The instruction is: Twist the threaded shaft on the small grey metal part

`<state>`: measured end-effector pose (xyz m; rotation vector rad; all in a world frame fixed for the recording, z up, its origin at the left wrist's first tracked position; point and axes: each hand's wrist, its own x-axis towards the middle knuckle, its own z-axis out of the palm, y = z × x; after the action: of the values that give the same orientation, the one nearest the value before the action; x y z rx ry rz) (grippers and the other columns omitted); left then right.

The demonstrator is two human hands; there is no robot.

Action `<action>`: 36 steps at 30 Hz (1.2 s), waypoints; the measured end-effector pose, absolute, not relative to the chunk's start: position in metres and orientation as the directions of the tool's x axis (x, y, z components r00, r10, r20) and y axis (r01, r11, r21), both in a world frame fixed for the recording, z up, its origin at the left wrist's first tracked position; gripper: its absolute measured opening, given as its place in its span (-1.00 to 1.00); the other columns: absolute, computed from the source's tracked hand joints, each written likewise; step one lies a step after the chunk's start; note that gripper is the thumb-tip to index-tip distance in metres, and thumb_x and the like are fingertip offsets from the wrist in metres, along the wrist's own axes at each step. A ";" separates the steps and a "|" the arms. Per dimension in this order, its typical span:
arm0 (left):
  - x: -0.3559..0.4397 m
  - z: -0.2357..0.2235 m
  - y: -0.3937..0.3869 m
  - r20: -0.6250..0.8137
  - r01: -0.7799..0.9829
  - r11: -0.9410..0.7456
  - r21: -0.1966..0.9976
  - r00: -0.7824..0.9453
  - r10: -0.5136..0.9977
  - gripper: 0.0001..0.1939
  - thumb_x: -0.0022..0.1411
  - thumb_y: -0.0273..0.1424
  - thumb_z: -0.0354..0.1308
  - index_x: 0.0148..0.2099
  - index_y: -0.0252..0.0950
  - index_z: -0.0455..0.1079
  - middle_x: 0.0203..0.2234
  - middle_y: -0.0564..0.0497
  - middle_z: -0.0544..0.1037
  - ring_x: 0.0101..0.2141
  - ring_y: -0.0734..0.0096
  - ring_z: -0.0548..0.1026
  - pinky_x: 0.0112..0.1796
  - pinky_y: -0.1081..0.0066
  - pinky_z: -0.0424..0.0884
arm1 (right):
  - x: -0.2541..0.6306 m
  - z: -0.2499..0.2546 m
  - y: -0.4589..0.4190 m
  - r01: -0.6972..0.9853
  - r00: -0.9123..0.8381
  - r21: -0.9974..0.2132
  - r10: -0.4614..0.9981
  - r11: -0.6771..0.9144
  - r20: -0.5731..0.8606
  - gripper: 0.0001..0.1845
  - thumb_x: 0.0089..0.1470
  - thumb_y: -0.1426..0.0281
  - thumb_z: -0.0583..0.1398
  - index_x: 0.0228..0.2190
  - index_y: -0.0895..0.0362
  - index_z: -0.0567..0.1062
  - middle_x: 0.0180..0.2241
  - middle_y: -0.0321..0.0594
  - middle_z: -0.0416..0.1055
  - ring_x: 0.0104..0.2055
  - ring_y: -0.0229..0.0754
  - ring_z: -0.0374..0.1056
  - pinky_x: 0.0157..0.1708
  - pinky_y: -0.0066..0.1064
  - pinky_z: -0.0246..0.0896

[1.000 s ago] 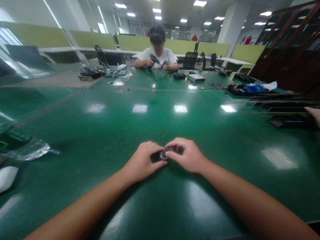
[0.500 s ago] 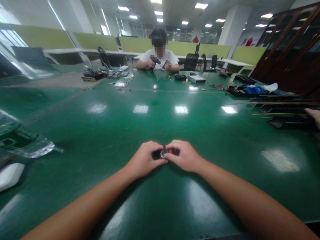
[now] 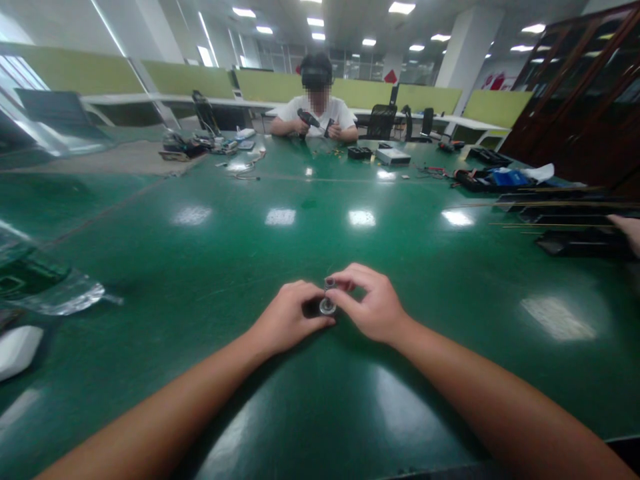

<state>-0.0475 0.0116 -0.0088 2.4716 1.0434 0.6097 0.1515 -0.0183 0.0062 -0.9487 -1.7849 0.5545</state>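
A small silvery metal part with a round, disc-like base (image 3: 327, 307) stands on the green table between my hands. My left hand (image 3: 287, 317) curls round it from the left, thumb in front and fingers behind, seemingly steadying the base. Between the thumb and forefinger of my right hand (image 3: 373, 303) is a small metal cylinder (image 3: 329, 283), right above the base. Whether the cylinder is joined to the base or separate, I cannot tell. My right fingertips partly cover the part's middle.
On the left lie a clear bottle (image 3: 55, 280) and a white object (image 3: 19, 350). Across the table (image 3: 225, 240), a person (image 3: 314, 110) holds a power drill (image 3: 307, 119). Black trays and thin rods (image 3: 565, 223) sit at right, near another person's hand (image 3: 627, 230).
My right hand has risen slightly with its fingertips higher on the metal part, showing more of the round base. My left hand keeps its place.
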 end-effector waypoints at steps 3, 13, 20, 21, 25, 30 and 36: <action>-0.048 -0.010 0.012 0.231 0.567 -0.646 0.511 0.634 0.739 -0.77 0.15 -0.23 0.35 -0.18 -0.22 0.53 -0.30 0.01 0.63 -0.27 0.26 0.49 -0.22 0.34 0.31 | 0.150 0.009 -0.020 0.331 -0.169 -0.733 0.801 0.594 0.574 -0.86 0.17 0.36 0.25 -0.24 0.12 0.58 -0.39 -0.25 0.46 -0.32 -0.23 0.38 -0.27 -0.39 0.30; -0.047 -0.010 0.012 0.246 0.567 -0.662 0.489 0.639 0.729 -0.76 0.15 -0.21 0.36 -0.26 -0.27 0.50 -0.38 0.02 0.60 -0.33 0.27 0.47 -0.28 0.36 0.27 | 0.154 0.006 -0.017 0.331 -0.113 -0.748 0.811 0.576 0.574 -0.89 0.13 0.39 0.27 -0.27 0.12 0.59 -0.41 -0.26 0.46 -0.35 -0.25 0.37 -0.30 -0.41 0.28; -0.048 -0.009 0.012 0.249 0.560 -0.664 0.495 0.641 0.726 -0.77 0.15 -0.23 0.36 -0.26 -0.27 0.49 -0.38 0.02 0.59 -0.33 0.28 0.47 -0.27 0.36 0.27 | 0.154 0.006 -0.018 0.324 -0.134 -0.747 0.810 0.580 0.571 -0.89 0.13 0.41 0.27 -0.26 0.12 0.59 -0.40 -0.25 0.47 -0.33 -0.24 0.39 -0.28 -0.40 0.29; -0.047 -0.009 0.012 0.251 0.561 -0.664 0.495 0.640 0.727 -0.77 0.14 -0.23 0.36 -0.26 -0.27 0.49 -0.38 0.02 0.59 -0.33 0.28 0.47 -0.27 0.36 0.27 | 0.154 0.006 -0.018 0.323 -0.134 -0.747 0.809 0.581 0.572 -0.89 0.13 0.41 0.27 -0.26 0.12 0.59 -0.40 -0.25 0.47 -0.33 -0.24 0.39 -0.28 -0.40 0.29; -0.046 -0.008 0.011 0.248 0.568 -0.661 0.490 0.636 0.731 -0.77 0.13 -0.23 0.37 -0.27 -0.27 0.50 -0.40 0.03 0.59 -0.34 0.29 0.47 -0.27 0.35 0.29 | 0.153 0.006 -0.017 0.319 -0.137 -0.748 0.809 0.582 0.571 -0.89 0.13 0.41 0.27 -0.26 0.13 0.59 -0.40 -0.25 0.47 -0.34 -0.24 0.38 -0.30 -0.41 0.28; -0.048 -0.005 0.008 0.258 0.581 -0.605 0.544 0.570 0.780 -0.78 0.10 -0.34 0.35 -0.19 -0.26 0.50 -0.27 0.02 0.63 -0.26 0.28 0.53 -0.20 0.36 0.38 | 0.154 0.008 -0.019 0.335 -0.117 -0.756 0.821 0.562 0.559 -0.87 0.12 0.39 0.27 -0.28 0.15 0.59 -0.41 -0.24 0.50 -0.36 -0.24 0.39 -0.31 -0.42 0.29; -0.065 0.002 0.012 0.275 0.671 -0.571 0.472 0.504 0.819 -0.80 0.10 -0.37 0.31 -0.18 -0.25 0.54 -0.28 0.02 0.63 -0.24 0.25 0.57 -0.16 0.33 0.41 | 0.179 0.008 -0.017 0.655 -0.291 -0.625 0.905 0.425 0.310 -0.90 -0.08 0.49 0.29 -0.41 0.13 0.60 -0.47 -0.29 0.54 -0.43 -0.25 0.41 -0.39 -0.46 0.24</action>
<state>-0.0655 0.0118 0.0025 2.4462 1.2517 0.6880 0.1789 -0.0174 0.0077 -1.3123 -2.0467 0.5085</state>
